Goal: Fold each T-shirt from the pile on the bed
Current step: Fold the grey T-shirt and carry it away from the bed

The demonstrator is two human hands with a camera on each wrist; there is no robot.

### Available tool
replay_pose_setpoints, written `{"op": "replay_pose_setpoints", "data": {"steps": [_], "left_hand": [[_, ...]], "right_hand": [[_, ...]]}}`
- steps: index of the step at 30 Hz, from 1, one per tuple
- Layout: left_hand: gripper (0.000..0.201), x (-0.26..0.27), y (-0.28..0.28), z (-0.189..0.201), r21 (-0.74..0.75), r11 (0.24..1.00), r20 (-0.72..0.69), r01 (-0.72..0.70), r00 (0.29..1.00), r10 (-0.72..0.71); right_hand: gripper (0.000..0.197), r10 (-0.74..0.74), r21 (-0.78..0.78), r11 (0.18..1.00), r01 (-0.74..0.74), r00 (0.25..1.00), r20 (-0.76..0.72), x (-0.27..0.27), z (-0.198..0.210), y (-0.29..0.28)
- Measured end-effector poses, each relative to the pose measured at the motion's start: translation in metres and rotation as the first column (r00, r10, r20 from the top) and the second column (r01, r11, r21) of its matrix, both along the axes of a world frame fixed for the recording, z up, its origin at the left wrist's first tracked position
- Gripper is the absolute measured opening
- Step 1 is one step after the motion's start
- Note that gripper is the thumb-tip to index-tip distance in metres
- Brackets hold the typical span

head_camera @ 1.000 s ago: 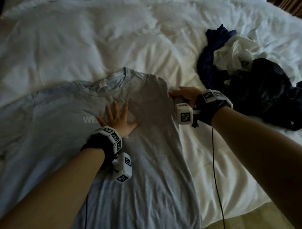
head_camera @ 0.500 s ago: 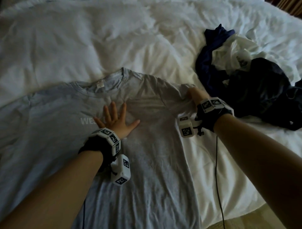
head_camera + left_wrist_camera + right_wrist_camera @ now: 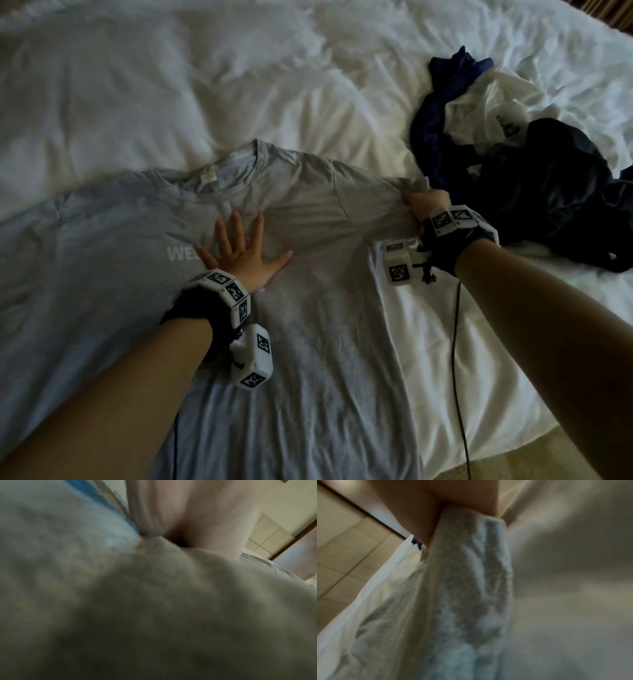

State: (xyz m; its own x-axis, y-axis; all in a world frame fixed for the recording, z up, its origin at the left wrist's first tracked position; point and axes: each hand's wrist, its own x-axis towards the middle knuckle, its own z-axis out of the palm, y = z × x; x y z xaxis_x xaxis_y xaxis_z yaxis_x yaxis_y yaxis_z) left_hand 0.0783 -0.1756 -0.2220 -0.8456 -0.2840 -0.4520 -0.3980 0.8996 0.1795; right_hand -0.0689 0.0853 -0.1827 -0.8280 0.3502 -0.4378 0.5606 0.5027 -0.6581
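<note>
My left hand (image 3: 239, 255) lies flat with fingers spread on the chest of the pale grey cotton T-shirt (image 3: 308, 342), pinning it just beside the white lettering. My right hand (image 3: 426, 204) pinches the end of the shirt's right sleeve (image 3: 373, 202); a second ago that sleeve was tucked in against the body and my hand sat close to the side seam, and now I have drawn it out sideways until it lies nearly straight. In the right wrist view the cloth looks bunched between thumb and fingers, though blur makes the exact grip hard to read.

That means the shirt is almost fully spread, front up, collar away from me, on the white rumpled duvet (image 3: 171, 85), so the first fold can probably start soon.

My right hand is now close against the heap of dark navy and white unfolded shirts (image 3: 534, 171), so there is little room further right. The near bed edge (image 3: 513, 445) is close below the hem; open duvet lies beyond the collar.
</note>
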Motion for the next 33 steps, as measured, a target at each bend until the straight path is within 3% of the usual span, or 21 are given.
{"op": "replay_pose_setpoints", "data": {"steps": [3,6,9,11,14,18,21,24,28,30,33], "left_hand": [[0.091,0.001,-0.001,0.005,0.007,1.000,0.009,0.014,1.000,-0.014],[0.085,0.010,-0.005,0.014,0.032,0.998,0.021,0.048,0.999,-0.049],[0.079,0.032,-0.017,0.028,0.089,0.995,-0.019,0.047,0.999,-0.046],[0.081,0.048,-0.028,0.038,0.163,0.984,-0.110,-0.073,0.990,0.091],[0.084,0.070,-0.051,0.058,0.350,0.888,-0.166,-0.299,0.913,0.373],[0.076,0.102,-0.090,0.088,0.450,0.790,-0.242,-0.416,0.795,0.556],[0.067,0.133,-0.122,0.106,0.443,0.731,-0.258,-0.518,0.707,0.658],[0.072,0.160,-0.160,0.099,0.451,0.665,-0.221,-0.595,0.648,0.729],[0.068,0.194,-0.194,0.091,0.420,0.594,-0.200,-0.686,0.569,0.798],[0.059,0.203,-0.204,0.088,0.362,0.621,-0.221,-0.696,0.583,0.782],[0.057,0.200,-0.215,0.072,0.244,0.708,-0.258,-0.663,0.659,0.707]], "right_hand": [[0.074,0.030,0.159,0.987,-0.037,0.998,0.046,-0.013,-0.011,0.010],[0.050,0.009,0.202,0.979,-0.008,1.000,-0.003,-0.002,0.018,-0.006],[0.053,0.052,0.268,0.963,-0.032,0.997,-0.066,0.021,0.049,-0.031],[0.047,0.166,0.287,0.948,-0.141,0.984,-0.064,0.037,0.062,-0.046],[0.050,0.337,0.304,0.899,-0.316,0.941,-0.017,0.063,0.078,-0.071],[0.055,0.569,0.331,0.778,-0.533,0.822,-0.014,0.100,0.093,-0.110],[0.051,0.680,0.347,0.676,-0.650,0.732,0.047,0.127,0.101,-0.143],[0.046,0.747,0.361,0.585,-0.727,0.655,0.109,0.146,0.099,-0.172],[0.047,0.789,0.352,0.538,-0.766,0.604,0.110,0.159,0.083,-0.208],[0.047,0.803,0.342,0.525,-0.779,0.587,0.105,0.163,0.076,-0.226],[0.044,0.814,0.357,0.521,-0.775,0.577,0.065,0.161,0.067,-0.247]]}}
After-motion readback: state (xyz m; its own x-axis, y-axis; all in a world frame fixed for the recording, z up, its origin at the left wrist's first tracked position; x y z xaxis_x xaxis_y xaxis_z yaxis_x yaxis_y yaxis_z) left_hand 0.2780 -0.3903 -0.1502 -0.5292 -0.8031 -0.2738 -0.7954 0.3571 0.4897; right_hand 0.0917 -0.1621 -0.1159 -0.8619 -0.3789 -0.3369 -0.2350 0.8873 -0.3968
